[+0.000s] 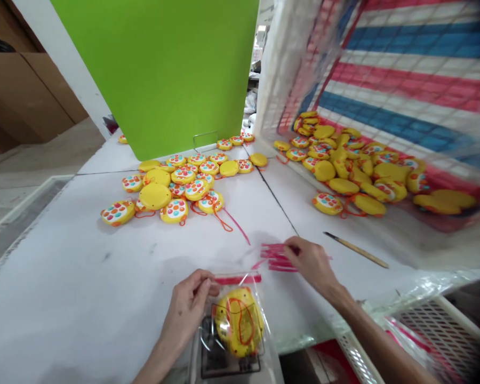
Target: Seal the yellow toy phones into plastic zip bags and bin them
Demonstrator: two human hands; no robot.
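My left hand [194,296] pinches the upper left corner of a clear plastic bag [270,341] at the table's front edge. Inside the bag lies a yellow toy [240,322], back side up, with an orange cord looped over it. A pink strip [238,279] runs across the bag's top. Ahead and to the right, my right hand [310,261] has its thumb and fingers closed at a small pile of pink strips [278,256]; its fingertips partly cover them. One loose pink strip [237,226] lies farther back, beside the toys.
Several yellow toys with coloured buttons [174,210] are heaped before a green panel [160,80]. More yellow toys [360,170] spill from a striped-lined crate [408,80] at right. A wooden-handled tool [356,249] lies nearby. A white basket [436,325] sits below the table edge.
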